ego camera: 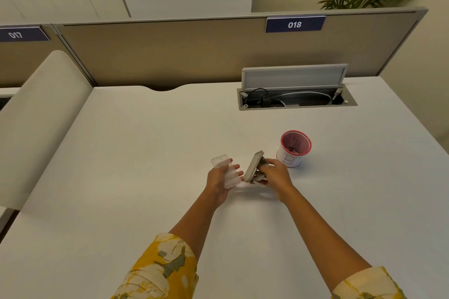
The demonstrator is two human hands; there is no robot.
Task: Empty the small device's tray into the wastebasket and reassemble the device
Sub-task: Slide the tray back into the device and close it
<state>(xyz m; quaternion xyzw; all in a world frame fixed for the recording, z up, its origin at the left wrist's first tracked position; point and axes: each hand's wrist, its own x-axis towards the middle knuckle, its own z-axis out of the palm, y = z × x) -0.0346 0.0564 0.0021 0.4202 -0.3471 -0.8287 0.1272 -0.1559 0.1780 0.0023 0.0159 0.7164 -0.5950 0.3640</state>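
Small grey metal-and-plastic device body [254,168]: held tilted on edge in the right hand [274,176], fingers closed around its mechanism side, flat base plate facing left toward the other hand. It was raised just off the white worktop [145,153].

Clear, oblong plastic tray [226,171]: lay across the palm of the left hand [218,181], fingers curled loosely under and around it, just left of the right grip and not touching the device body. Whether any scraps remained inside could not be told.

Small white paper-cup wastebasket with red rim and pink interior [294,148]: stood upright on the worktop just beyond and to the right of the right grip; dark bits showed at its bottom.

Step in hand, as judged: the tray looked emptied, and refitting it to the base plate came next.

Handling notes, as judged:
- Long axis of the tray to be lined up with the long axis of the base plate before the two met.
- Open face of the tray to be turned toward the plate.
- Right grip to be kept off the plate edges, so the tray rim could seat all round.
- Seating to begin at one end, then press along; thin clear plastic would likely flex or crack if forced askew.
- Body to be steadied against the worktop if the fit proved stiff.
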